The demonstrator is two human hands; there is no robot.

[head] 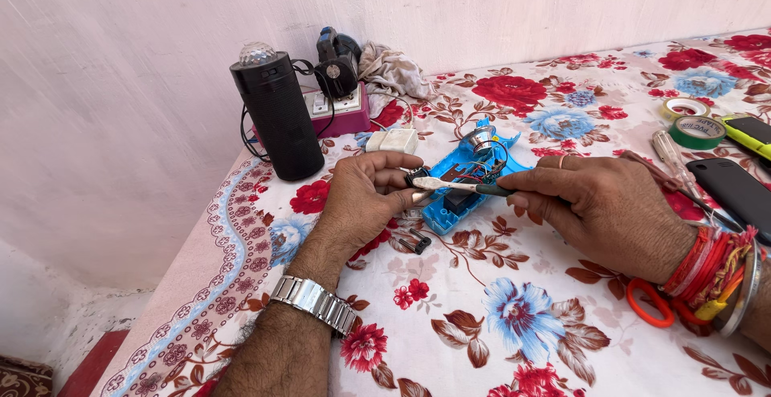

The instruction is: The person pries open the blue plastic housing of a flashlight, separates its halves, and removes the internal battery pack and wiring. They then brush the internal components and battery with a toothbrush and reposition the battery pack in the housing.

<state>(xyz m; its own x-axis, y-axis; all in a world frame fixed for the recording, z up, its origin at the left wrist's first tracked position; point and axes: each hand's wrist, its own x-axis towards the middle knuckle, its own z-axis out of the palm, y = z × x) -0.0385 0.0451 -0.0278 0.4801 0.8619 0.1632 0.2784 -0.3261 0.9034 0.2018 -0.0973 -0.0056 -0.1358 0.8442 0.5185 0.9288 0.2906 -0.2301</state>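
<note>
A floral cloth [498, 317] is covering the table. Nearest the camera, orange scissor handles [649, 302] are lying by the right wrist. The left hand [363, 198], with a steel watch [315, 304] on its wrist, is curling its fingers together around a small dark part [417, 177] at the near end of a blue toy shell [466, 178]. The right hand [598, 204] is pinching a toothbrush [458, 186] between thumb and fingers, its white head lying across the open shell just beside the left fingertips. The shell is lying open between the two hands, wires and a small metal motor [482, 137] showing inside. A small black piece [415, 243] is lying on the cloth just below the left hand. To the right, a screwdriver [671, 160] and a black phone [735, 192] are resting near the right hand, with tape rolls [697, 130] beyond them. Farther back, a white adapter [393, 141] is sitting near a black speaker [279, 116], which is standing upright beside a pink socket box [345, 112]. A crumpled rag [392, 71] is lying against the wall [144, 83].
</note>
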